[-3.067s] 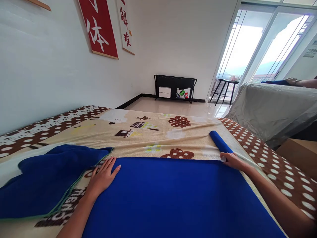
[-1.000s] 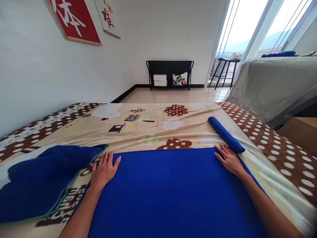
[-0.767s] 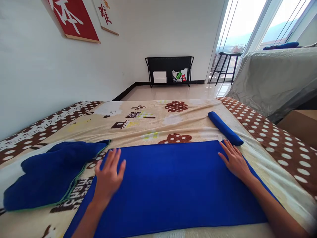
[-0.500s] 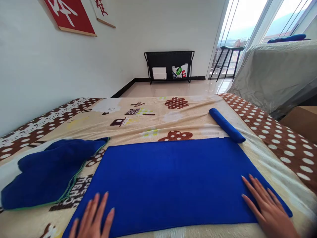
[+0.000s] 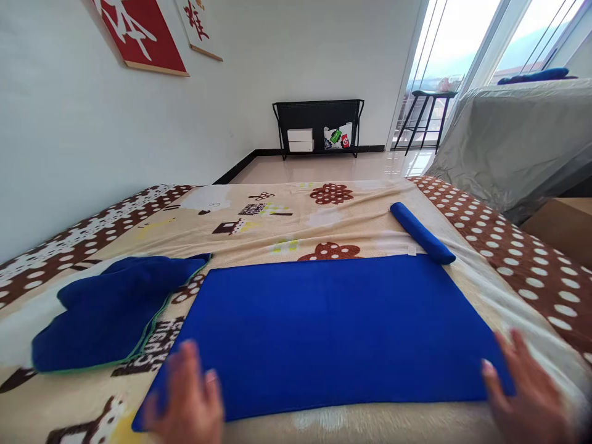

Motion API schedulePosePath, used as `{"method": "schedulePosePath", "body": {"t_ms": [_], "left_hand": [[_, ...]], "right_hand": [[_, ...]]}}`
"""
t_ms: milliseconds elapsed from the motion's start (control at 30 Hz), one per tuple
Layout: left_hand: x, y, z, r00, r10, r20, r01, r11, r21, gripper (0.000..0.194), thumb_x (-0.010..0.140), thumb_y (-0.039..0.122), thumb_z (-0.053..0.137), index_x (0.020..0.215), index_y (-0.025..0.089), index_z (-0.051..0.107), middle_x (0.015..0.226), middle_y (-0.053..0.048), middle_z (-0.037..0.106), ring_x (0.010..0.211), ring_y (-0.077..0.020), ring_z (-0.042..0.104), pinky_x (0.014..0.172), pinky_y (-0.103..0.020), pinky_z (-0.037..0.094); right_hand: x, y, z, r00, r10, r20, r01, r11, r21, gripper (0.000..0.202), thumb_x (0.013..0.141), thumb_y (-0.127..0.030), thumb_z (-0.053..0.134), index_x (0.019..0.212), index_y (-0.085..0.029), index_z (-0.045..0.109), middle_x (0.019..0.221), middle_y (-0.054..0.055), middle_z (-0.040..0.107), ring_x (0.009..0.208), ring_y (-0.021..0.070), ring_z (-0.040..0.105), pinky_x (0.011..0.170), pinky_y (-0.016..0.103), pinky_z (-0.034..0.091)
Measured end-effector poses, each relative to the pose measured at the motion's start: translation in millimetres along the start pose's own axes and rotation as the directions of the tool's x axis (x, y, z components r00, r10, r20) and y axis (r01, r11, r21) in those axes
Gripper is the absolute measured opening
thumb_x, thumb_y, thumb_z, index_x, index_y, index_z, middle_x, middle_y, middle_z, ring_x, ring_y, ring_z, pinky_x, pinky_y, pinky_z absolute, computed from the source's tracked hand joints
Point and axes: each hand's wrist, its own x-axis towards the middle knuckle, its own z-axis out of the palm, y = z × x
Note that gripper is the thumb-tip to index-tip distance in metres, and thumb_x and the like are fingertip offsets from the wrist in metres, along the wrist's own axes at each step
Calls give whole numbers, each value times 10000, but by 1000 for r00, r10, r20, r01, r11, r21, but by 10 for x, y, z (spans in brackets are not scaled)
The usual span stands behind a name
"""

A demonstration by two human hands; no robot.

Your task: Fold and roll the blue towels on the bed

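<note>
A blue cloth (image 5: 324,339) lies flat and spread out on the patterned blanket. Over its near left corner is my left hand (image 5: 187,394), blurred, fingers apart and holding nothing. My right hand (image 5: 527,388) is at the near right corner, also blurred, with its fingers spread and nothing in them. Whether either hand touches the cloth is unclear. A rolled blue cloth (image 5: 420,232) rests by the far right corner, and a crumpled blue cloth with green edging (image 5: 115,314) sits on the left.
The beige and brown blanket (image 5: 324,219) covers the bed. Beyond it stand a black rack (image 5: 319,117) and a black stool (image 5: 430,105). At right are a plastic-covered piece of furniture (image 5: 522,129) and a cardboard box (image 5: 562,225).
Both hands, flat on the cloth before, have shifted and blurred; the right one is now further right, at the cloth's edge. The view has moved slightly.
</note>
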Motion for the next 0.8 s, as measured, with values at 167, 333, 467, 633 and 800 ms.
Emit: {"method": "schedulePosePath", "body": {"t_ms": [167, 333, 467, 633, 800], "left_hand": [[-177, 1519, 291, 793, 531, 300, -476, 846, -239, 693, 993, 296, 288, 1562, 242, -104, 1624, -62, 211, 1486, -251, 259, 1148, -542, 345], [-413, 1715, 505, 744, 584, 326, -536, 812, -232, 704, 985, 290, 308, 1553, 260, -106, 1610, -66, 230, 1472, -280, 287, 1136, -578, 354], [-377, 1485, 479, 736, 580, 350, -524, 814, -249, 670, 990, 380, 333, 1567, 298, 3, 1606, -26, 244, 1465, -272, 311, 1142, -568, 345], [-84, 261, 372, 873, 282, 399, -293, 955, -35, 659, 942, 530, 389, 1547, 402, 162, 1587, -8, 325, 1437, -314, 361, 1109, -636, 316], [172, -1061, 230, 956, 1, 295, -44, 989, 140, 687, 928, 518, 281, 1568, 352, 92, 1606, -48, 305, 1442, -325, 346, 1131, -629, 255]], "right_hand": [[208, -1593, 401, 886, -397, 240, 312, 893, 325, 705, 964, -259, 347, 1585, -312, 18, 1595, 20, 249, 1445, 300, 309, 1132, 547, 326], [-35, -1988, 675, 751, -532, 392, 379, 832, 405, 760, 949, -218, 341, 1562, -345, -91, 1594, -19, 193, 1449, 273, 299, 1142, 537, 332], [-71, -1685, 658, 792, -470, 390, 361, 875, 322, 700, 979, -368, 393, 1576, -354, 28, 1588, -2, 239, 1432, 294, 338, 1130, 552, 345], [-39, -281, 430, 905, -317, 283, 313, 948, 60, 584, 987, -401, 296, 1557, -406, 171, 1594, 1, 268, 1448, 337, 292, 1106, 653, 290], [-117, 1045, 191, 892, -280, 354, 308, 951, -23, 576, 970, -418, 262, 1540, -342, 286, 1594, 16, 288, 1464, 312, 261, 1146, 602, 277]]}}
